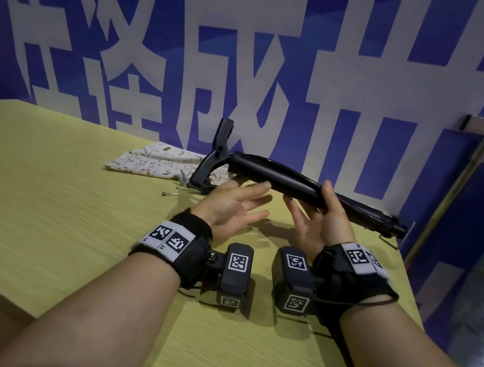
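Holding the folded cane above the table, the right hand works as the only clamp: its thumb hooks over the top of the black tube sections and the fingers lie under them, only loosely bent. I judge this grip is chosen to keep the loose sections together as 1 bundle, so they do not spring apart.

The left hand is open, palm up, with fingers spread and nothing inside it. It waits just under the handle side of the bundle, and 1 fingertip seems to touch the tubes from below, though I cannot tell this surely. Probably it is placed there to catch or support the heavier end.

The handle points up and to the left, and its lower part comes close to the table; contact is not clear. Behind it lies a patterned cloth pouch, likely the cover for the cane, near enough for packing. A small metal pin lies on the table beside the left hand.
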`<state>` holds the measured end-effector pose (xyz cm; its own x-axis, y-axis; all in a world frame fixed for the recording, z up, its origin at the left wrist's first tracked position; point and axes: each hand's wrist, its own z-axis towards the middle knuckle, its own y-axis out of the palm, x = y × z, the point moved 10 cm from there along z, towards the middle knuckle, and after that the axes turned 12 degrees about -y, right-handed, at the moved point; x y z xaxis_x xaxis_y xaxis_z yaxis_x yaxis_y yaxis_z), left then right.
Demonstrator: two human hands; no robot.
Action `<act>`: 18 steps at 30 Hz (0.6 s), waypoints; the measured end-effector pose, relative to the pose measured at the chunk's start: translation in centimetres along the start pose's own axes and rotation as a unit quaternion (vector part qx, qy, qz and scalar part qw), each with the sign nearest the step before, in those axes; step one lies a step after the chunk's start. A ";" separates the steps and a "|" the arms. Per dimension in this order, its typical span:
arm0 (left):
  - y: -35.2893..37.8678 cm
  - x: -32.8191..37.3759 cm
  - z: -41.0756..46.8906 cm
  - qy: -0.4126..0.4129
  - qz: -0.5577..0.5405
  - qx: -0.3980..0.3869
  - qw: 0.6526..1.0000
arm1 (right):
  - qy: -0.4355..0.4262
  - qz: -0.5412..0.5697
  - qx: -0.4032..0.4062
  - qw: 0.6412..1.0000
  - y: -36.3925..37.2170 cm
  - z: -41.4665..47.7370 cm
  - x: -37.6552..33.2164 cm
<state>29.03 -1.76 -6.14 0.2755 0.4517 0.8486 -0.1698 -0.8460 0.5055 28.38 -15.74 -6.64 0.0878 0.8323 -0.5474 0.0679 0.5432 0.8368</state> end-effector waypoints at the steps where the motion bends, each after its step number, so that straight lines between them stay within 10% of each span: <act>1: -0.3 -0.2 0.1 -0.011 0.011 0.013 1.000 | 0.000 0.011 0.005 1.000 0.0 0.0 -0.1; 10: -5.0 1.1 -0.3 0.011 -0.239 0.080 0.968 | -0.030 0.005 0.045 0.999 -1.0 -0.4 -1.5; 18: -5.9 3.4 -1.0 0.056 -0.075 0.102 0.990 | -0.039 -0.059 0.073 0.995 -2.3 -0.4 -2.1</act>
<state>30.04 5.05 -6.08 0.1746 0.5963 0.7835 0.0633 -0.8009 0.5954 27.60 -18.70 -7.41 0.1466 0.7491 -0.6460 0.2253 0.6106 0.7592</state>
